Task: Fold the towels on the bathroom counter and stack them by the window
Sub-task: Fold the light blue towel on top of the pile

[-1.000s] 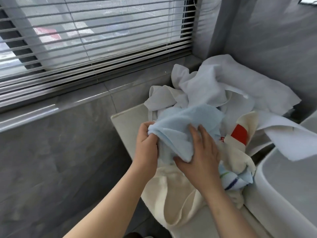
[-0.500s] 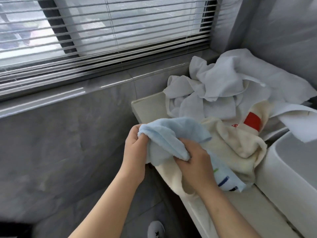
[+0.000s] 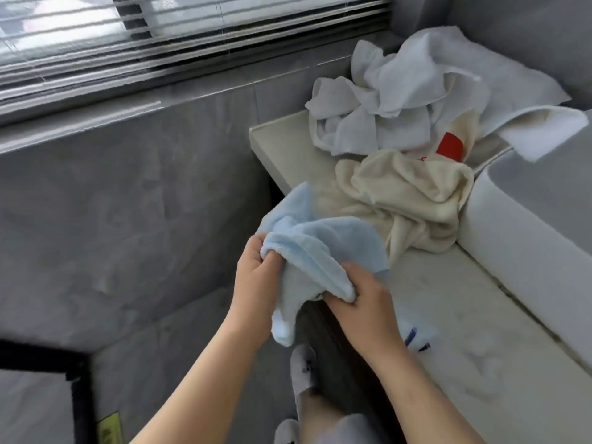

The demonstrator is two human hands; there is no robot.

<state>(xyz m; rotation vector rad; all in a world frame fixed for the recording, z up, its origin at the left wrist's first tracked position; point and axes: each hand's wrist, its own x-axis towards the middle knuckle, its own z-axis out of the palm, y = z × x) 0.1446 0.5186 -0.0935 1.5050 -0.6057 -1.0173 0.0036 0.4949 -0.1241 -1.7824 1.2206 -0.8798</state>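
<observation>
Fingers of our left hand [image 3: 256, 283] and right hand [image 3: 365, 312] clench the blue towel [image 3: 323, 248] at the counter [image 3: 480, 315] edge, likely to spread it.

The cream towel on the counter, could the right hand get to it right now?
Probably yes: the cream towel lies uncovered just beyond the right hand, with nothing between, though that hand grips the blue towel.
</observation>
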